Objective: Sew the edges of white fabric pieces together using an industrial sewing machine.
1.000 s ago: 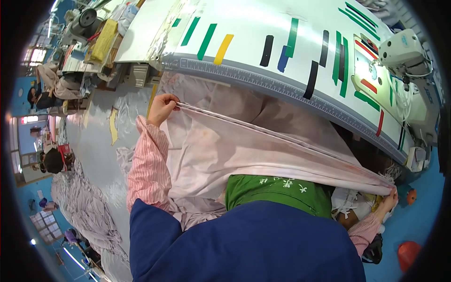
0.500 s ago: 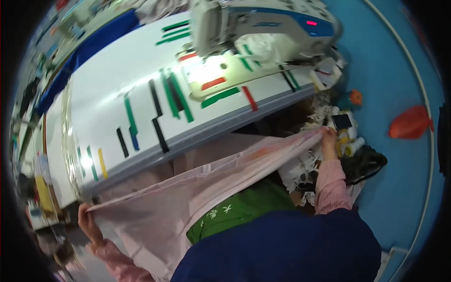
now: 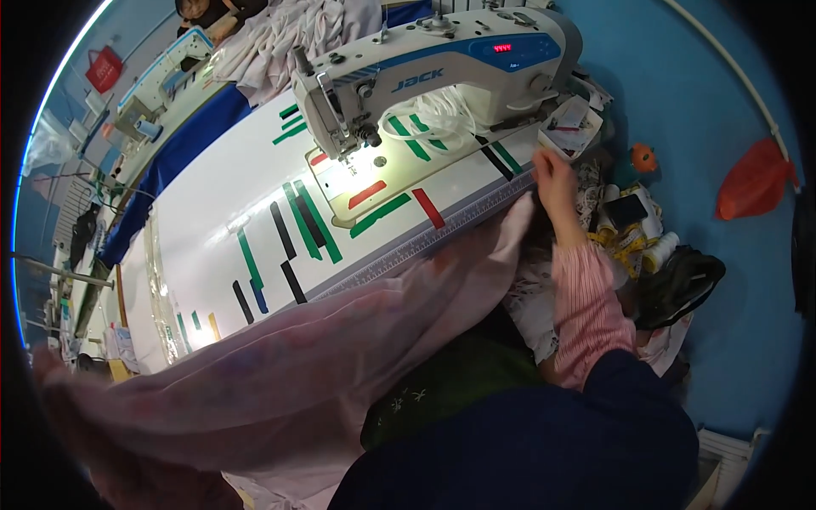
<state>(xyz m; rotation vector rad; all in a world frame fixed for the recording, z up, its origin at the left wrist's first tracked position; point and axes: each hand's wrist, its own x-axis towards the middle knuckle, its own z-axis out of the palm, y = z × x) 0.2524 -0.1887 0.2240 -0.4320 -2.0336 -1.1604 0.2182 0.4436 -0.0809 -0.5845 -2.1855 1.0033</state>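
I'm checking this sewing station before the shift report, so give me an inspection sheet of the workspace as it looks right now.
Surface: white table with green, black and red tape marks.
Job's things: pale pink fabric draped from the table edge across the lap.
Clutter: white cord under the sewing machine; small items heaped at right.
Grippers: right hand at the table's front edge by the fabric; left hand blurred at lower left, grip unclear.
Cables: nothing seen.
Surroundings: blue floor, red bag, other machines behind.

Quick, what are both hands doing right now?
Left hand: blurred, seems to grip the pink cloth.
Right hand: closed on the cloth's other end by the table edge.
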